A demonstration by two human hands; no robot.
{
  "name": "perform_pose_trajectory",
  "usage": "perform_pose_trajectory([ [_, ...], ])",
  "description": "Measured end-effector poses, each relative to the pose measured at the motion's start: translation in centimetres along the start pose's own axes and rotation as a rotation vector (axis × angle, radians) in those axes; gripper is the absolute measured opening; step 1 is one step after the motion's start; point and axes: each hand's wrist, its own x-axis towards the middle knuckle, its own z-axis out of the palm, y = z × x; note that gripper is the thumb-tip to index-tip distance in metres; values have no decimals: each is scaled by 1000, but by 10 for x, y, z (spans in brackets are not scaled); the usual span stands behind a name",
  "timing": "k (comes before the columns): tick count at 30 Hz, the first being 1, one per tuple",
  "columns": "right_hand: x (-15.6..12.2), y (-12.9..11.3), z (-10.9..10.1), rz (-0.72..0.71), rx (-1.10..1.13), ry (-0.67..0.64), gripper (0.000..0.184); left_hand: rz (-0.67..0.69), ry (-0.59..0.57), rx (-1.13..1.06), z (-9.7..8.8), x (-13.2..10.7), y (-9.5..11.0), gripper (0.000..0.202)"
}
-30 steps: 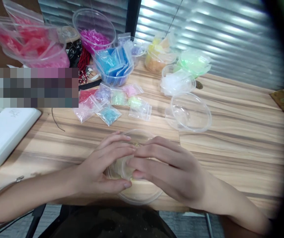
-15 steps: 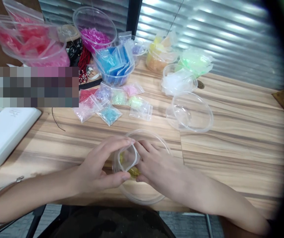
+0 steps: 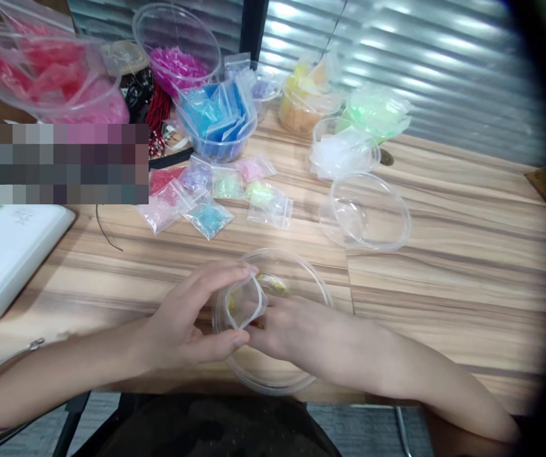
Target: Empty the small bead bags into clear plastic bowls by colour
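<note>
A small clear zip bag [image 3: 248,299] is pinched at its edges by my left hand [image 3: 191,317], thumb and fingers apart so that its mouth gapes. The bag is over the left side of a round clear plastic bowl [image 3: 321,279] near the table's front edge. Reaching into that bowl, my right hand [image 3: 292,325] is beside the bag with its fingertips hidden. Some yellow shredded material [image 3: 275,284] shows in the bowl past the right hand, and a little yellow shows around the bag.
Several filled small bags [image 3: 209,217] lie beyond the bowl. An uncovered clear tub [image 3: 397,238] stands at the right. Behind are tubs with blue packets [image 3: 216,114], magenta shreds [image 3: 178,68], white bags [image 3: 337,152] and red bags [image 3: 56,66]. A white box [image 3: 20,247] is at the left.
My right hand has gone lower and further left into the bowl, its fingers now hidden. More yellow material shows at the bowl's far side. My left hand still holds the bag in place.
</note>
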Motion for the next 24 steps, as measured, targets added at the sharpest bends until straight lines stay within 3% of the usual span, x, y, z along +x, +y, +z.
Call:
perform_pose_trajectory([
  [6,-4,-3,-9,49,-125,53,20,28,18,17,-1,2,0,65],
  [11,-7,-12,-25,134,-37,159,19,43,15,32,-2,2,-1,65],
  [19,-18,-12,-33,170,-22,388,34,93,23,104,-2,5,0,63],
  [24,-21,-22,-35,210,-2,447,45,177,-8,222,-4,8,4,62],
])
